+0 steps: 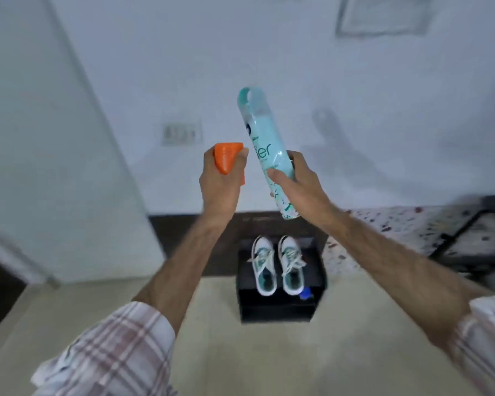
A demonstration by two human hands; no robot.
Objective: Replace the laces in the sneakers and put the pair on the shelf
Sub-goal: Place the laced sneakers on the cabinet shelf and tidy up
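A: What do the two hands hold?

B: The right hand (pixel 295 178) grips a tall light-green spray can (pixel 265 150). Its fingers (pixel 280 178) are curled around the lower half of the can, and the can is tilted, with its top leaning to the left. The left hand (pixel 220 178) grips an orange cap (pixel 227 157), and its fingers are closed around it. The cap is just beside the can, but I cannot tell if they touch.

A: And where are the sneakers?

B: The pair of sneakers (pixel 277 265) stands on a black box (pixel 280 304) on the floor (pixel 206 338), well below the hands. The two shoes are side by side, with toes toward the wall (pixel 297 67) and heels toward the near edge of the box. Both have white laces (pixel 262 257) in them, and the inside looks green.

A: Is anything else on the box?

B: Yes, a small blue thing (pixel 305 294) lies at the near right corner of the box, just beside the heel of the right shoe. It is too blurred to say what it is.

A: What is around?

B: A white door (pixel 55 167) is at the left, and both arms have rolled plaid sleeves (pixel 112 352)
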